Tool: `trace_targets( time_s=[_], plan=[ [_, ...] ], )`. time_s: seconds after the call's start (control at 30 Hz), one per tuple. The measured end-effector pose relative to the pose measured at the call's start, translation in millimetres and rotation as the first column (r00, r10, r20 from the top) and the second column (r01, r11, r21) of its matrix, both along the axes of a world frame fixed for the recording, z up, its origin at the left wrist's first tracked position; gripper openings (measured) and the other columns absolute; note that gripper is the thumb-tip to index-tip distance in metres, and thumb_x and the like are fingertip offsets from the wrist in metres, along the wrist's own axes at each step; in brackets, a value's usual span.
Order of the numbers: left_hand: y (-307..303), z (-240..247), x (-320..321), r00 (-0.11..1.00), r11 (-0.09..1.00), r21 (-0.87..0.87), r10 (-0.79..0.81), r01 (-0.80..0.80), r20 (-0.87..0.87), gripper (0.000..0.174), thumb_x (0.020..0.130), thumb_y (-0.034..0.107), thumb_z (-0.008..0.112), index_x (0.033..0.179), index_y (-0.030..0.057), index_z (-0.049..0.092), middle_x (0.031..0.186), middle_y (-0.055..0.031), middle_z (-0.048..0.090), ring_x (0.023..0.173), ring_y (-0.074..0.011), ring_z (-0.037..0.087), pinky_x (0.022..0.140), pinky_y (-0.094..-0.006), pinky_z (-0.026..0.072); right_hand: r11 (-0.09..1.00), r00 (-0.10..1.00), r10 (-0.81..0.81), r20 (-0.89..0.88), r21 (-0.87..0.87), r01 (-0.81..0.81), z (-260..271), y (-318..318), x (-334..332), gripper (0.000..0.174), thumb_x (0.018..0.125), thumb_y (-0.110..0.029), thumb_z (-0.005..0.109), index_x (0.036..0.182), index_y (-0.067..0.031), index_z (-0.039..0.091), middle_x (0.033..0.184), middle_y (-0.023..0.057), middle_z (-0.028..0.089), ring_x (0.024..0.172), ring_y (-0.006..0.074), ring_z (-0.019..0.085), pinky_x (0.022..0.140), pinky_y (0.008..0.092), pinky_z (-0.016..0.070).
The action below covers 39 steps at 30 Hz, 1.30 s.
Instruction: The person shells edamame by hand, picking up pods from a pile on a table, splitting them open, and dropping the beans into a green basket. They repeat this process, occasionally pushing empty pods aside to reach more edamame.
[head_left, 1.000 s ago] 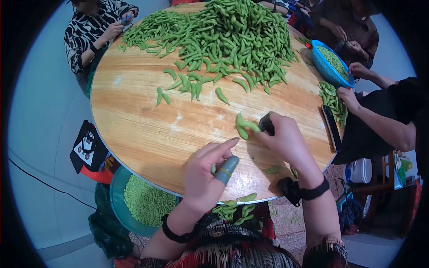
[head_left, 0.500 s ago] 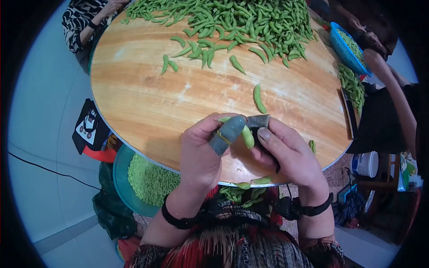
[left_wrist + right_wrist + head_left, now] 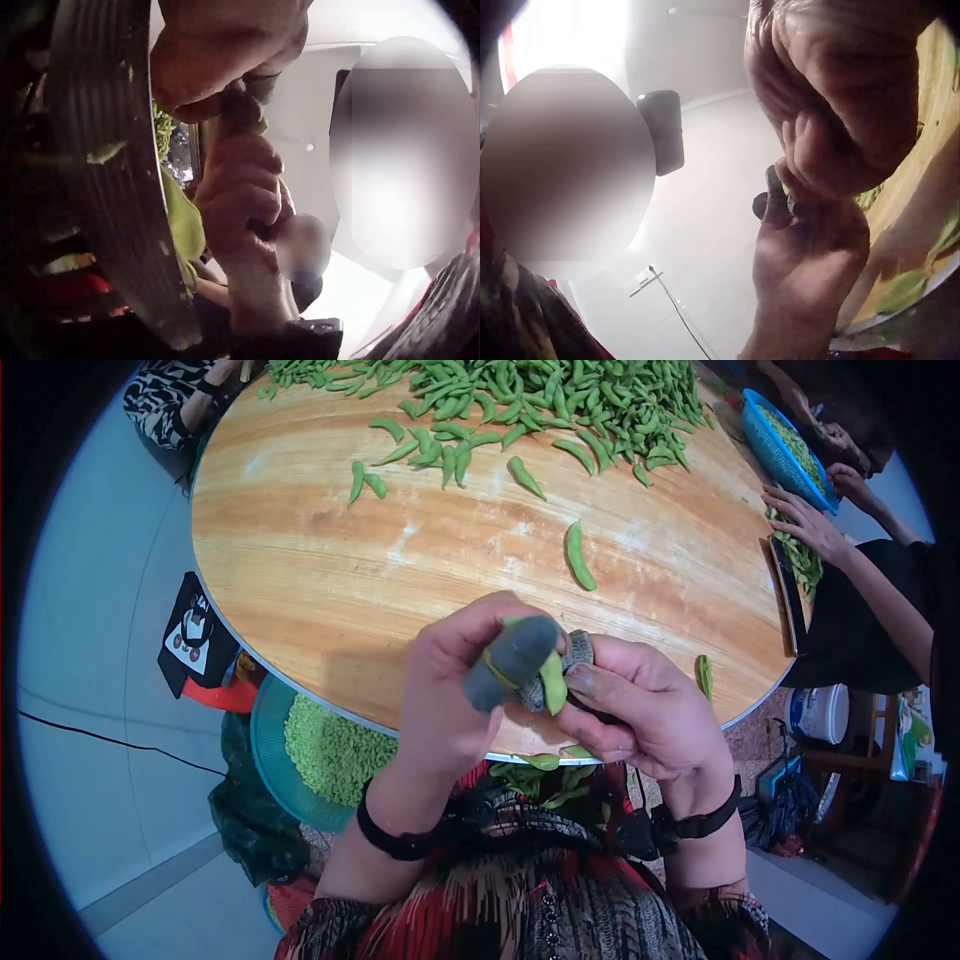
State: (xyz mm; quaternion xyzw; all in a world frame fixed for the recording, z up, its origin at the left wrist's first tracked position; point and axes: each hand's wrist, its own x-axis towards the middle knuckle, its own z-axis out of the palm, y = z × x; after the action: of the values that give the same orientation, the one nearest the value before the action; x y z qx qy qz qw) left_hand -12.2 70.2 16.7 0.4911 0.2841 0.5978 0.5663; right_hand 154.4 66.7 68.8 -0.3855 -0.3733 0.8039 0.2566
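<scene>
Both hands meet over the near part of the round wooden table (image 3: 300, 560). The left hand (image 3: 445, 685), its thumb in a grey-green cover, pinches a green pod (image 3: 553, 685) that points down between the hands. Against the pod's other side, the right hand (image 3: 650, 705) grips it with curled fingers; a dark grey cover (image 3: 578, 648) wraps one of its digits. In the left wrist view the right hand (image 3: 244, 187) is beyond the left hand (image 3: 225, 52). The right wrist view has the right hand (image 3: 840, 90) above the left hand (image 3: 806, 262). Fingertips are partly hidden.
A heap of pods (image 3: 560, 400) covers the table's far side, and a single pod (image 3: 577, 555) lies beyond the hands. Below the left edge stands a teal basin (image 3: 270, 760) of shelled beans. A blue basket (image 3: 785, 450) and another person's hand (image 3: 815, 525) are at right.
The hands have come together around a pod, which the right hand held alone a second ago. One pod now lies apart on the table. The head view has shifted, so the heap sits higher.
</scene>
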Motion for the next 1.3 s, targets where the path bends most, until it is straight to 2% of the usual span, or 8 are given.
trace_targets(
  time_s=[0.07, 0.23, 0.33, 0.67, 0.77, 0.97, 1.23, 1.3],
  plan=[
    [2, 2, -1, 0.803, 0.913, -0.143, -0.252, 0.383, 0.54, 0.018, 0.088, 0.016, 0.057, 0.088, -0.0022, 0.059, 0.081, -0.0069, 0.058, 0.074, -0.0124, 0.057, 0.067, -0.0252, 0.0453, 0.997, 0.997, -0.007, -0.071, -0.077, 0.001, 0, -4, -2, 0.018, 0.096, -0.019, 0.045, 0.091, -0.0053, 0.055, 0.062, -0.0052, 0.047, 0.047, 0.0013, 0.034, 0.042, 0.0162, 0.025],
    [2, 2, 6, 0.819, 0.92, -0.234, -0.137, 0.313, 0.557, 0.018, 0.089, 0.016, 0.055, 0.092, -0.0016, 0.057, 0.081, -0.0076, 0.059, 0.075, -0.014, 0.057, 0.069, -0.0251, 0.0455, 0.983, 0.989, -0.149, -0.014, 0.105, 0.15, -13, 1, -10, 0.016, 0.093, -0.015, 0.048, 0.086, -0.002, 0.054, 0.059, 0.0011, 0.05, 0.044, 0.0062, 0.038, 0.041, 0.0215, 0.0303],
    [-6, 5, 18, 0.967, 0.958, -0.277, -0.002, 0.074, 0.253, 0.014, 0.086, 0.006, 0.056, 0.098, -0.0012, 0.055, 0.083, -0.0048, 0.058, 0.077, -0.0105, 0.056, 0.071, -0.0222, 0.0445, 0.581, 0.804, -0.462, 0.375, 0.813, -0.045, -23, 3, -21, 0.015, 0.089, -0.011, 0.051, 0.081, 0.0013, 0.053, 0.056, 0.0109, 0.049, 0.046, 0.0147, 0.046, 0.044, 0.0285, 0.0372],
    [-10, -4, 19, 0.952, 0.947, -0.321, 0.078, 0.023, 0.297, 0.04, 0.089, 0.003, 0.047, 0.128, -0.0052, 0.042, 0.105, -0.0051, 0.058, 0.082, -0.0034, 0.051, 0.061, -0.0161, 0.038, 0.928, 0.934, -0.353, 0.048, 0.143, 0.343, -29, 14, -18, 0.021, 0.09, -0.014, 0.053, 0.076, 0.0022, 0.054, 0.062, 0.0016, 0.055, 0.054, 0.0058, 0.051, 0.048, 0.0269, 0.0404],
    [-9, -6, 23, 0.964, 0.937, -0.326, 0.195, -0.128, 0.181, 0.038, 0.091, 0.004, 0.042, 0.128, -0.0038, 0.043, 0.106, -0.0046, 0.057, 0.08, -0.0041, 0.051, 0.06, -0.0163, 0.037, 0.522, 0.73, -0.594, 0.337, 0.852, 0.031, -31, 0, -41, 0.017, 0.086, -0.013, 0.057, 0.077, 0.0004, 0.052, 0.058, 0.0137, 0.055, 0.052, 0.0261, 0.059, 0.049, 0.0338, 0.044],
    [-6, 3, 11, 0.925, 0.92, -0.219, 0.261, -0.325, -0.277, 0.039, 0.087, 0.002, 0.045, 0.126, 0.0009, 0.046, 0.093, -0.0119, 0.058, 0.08, -0.0225, 0.056, 0.069, -0.0328, 0.0452, 0.181, 0.549, -0.772, 0.321, 0.939, -0.293, 3, 2, -27, 0.015, 0.084, -0.014, 0.058, 0.08, -0.0007, 0.052, 0.063, 0.0186, 0.055, 0.057, 0.0348, 0.057, 0.05, 0.0414, 0.0443],
    [-12, 10, 14, 0.564, 0.913, 0.316, 0.407, -0.256, -0.719, 0.041, 0.081, -0.006, 0.042, 0.121, 0.0016, 0.047, 0.079, -0.0098, 0.059, 0.068, -0.0212, 0.058, 0.064, -0.0301, 0.0455, 0.373, 0.603, -0.432, 0.67, 0.742, -0.558, 6, 21, -12, 0.018, 0.084, -0.014, 0.055, 0.076, 0.0004, 0.051, 0.063, 0.0209, 0.055, 0.06, 0.0387, 0.056, 0.054, 0.0438, 0.0446],
    [-7, 1, 10, 0.783, 0.971, 0.162, 0.238, -0.175, -0.576, 0.04, 0.081, -0.005, 0.043, 0.12, 0.0002, 0.048, 0.08, -0.0067, 0.058, 0.066, -0.017, 0.056, 0.062, -0.0276, 0.0443, 0.368, 0.667, -0.391, 0.635, 0.771, -0.519, 4, 24, -5, 0.018, 0.084, -0.015, 0.056, 0.075, -0.0001, 0.052, 0.063, 0.0196, 0.055, 0.058, 0.0363, 0.056, 0.053, 0.0419, 0.0443]
  ],
)
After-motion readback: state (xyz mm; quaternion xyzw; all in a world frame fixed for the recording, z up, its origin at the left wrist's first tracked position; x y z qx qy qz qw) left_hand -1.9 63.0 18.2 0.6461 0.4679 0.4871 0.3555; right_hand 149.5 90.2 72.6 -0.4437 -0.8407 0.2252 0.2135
